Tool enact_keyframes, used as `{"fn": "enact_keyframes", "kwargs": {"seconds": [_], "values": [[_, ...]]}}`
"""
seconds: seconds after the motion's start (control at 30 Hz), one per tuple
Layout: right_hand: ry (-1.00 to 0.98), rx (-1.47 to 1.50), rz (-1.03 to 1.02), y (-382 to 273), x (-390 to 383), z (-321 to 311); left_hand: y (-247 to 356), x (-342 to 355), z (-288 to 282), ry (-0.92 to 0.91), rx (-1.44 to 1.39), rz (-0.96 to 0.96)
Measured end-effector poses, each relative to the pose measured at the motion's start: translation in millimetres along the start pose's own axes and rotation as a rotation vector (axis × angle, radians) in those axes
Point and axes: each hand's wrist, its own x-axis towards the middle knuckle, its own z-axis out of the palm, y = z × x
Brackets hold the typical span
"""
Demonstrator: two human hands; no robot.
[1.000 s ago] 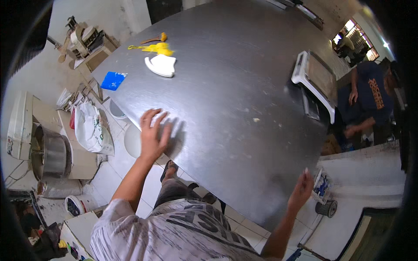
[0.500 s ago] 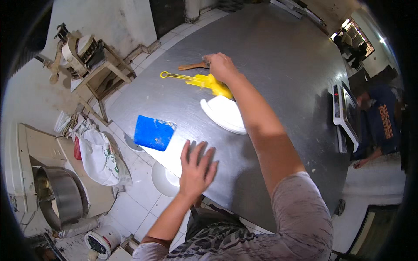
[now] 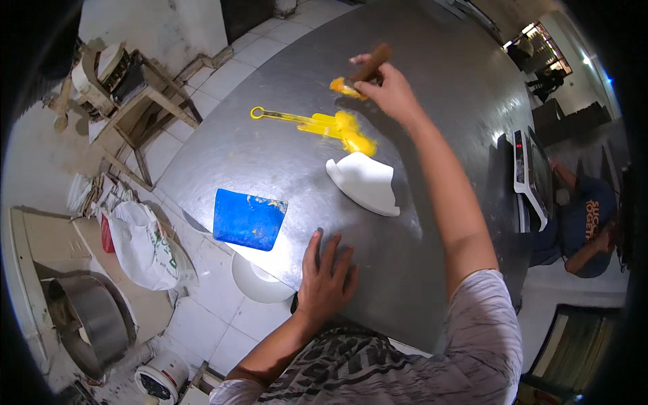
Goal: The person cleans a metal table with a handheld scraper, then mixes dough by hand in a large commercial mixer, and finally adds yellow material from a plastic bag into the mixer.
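My right hand [image 3: 388, 88] grips a wooden-handled brush [image 3: 372, 62] over the far part of the metal table [image 3: 297, 169]. The handle tilts up, and its yellowish bristle end points down to the left. Left of and nearer than this hand lies a bright yellow plastic utensil [image 3: 344, 128] with a long ringed handle; it looks like a set of measuring spoons. A white curved plastic scraper [image 3: 364, 183] lies nearer to me. My left hand [image 3: 326, 280] lies with fingers spread at the table's near edge, holding nothing. A blue flat scraper [image 3: 250, 219] with dough-like residue lies beyond it, to the left.
A white digital scale [image 3: 526, 175] stands at the table's right side, with another person [image 3: 587, 223] beyond. Below the left edge are a white basin [image 3: 260, 280] and a white sack [image 3: 142, 243]. Farther left stand a machine with a metal bowl [image 3: 91, 324] and a wooden stand [image 3: 152, 101].
My right hand has lifted the brush and moved it right and away, turning its handle upward. My left hand stays spread at the near edge. The view has shifted slightly.
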Motion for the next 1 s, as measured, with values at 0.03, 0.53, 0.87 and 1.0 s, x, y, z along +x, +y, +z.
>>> {"fn": "enact_keyframes", "kwargs": {"seconds": [0.03,0.53,0.87,1.0], "values": [[0.111,0.351,-0.06,14.7,-9.2,3.0,1.5,1.3,0.8,-0.006,-0.01,0.018],[0.076,-0.206,0.125,34.4,-37.4,3.7,25.0,5.0,10.2,0.032,0.11,0.175],[0.821,0.979,0.494,64.6,-429.6,-173.7,26.3,-7.2,16.2,0.029,0.254,0.273],[1.199,0.447,1.068,77.5,-688.2,-205.0,31.4,-16.1,31.4,0.016,0.303,0.33]]}}
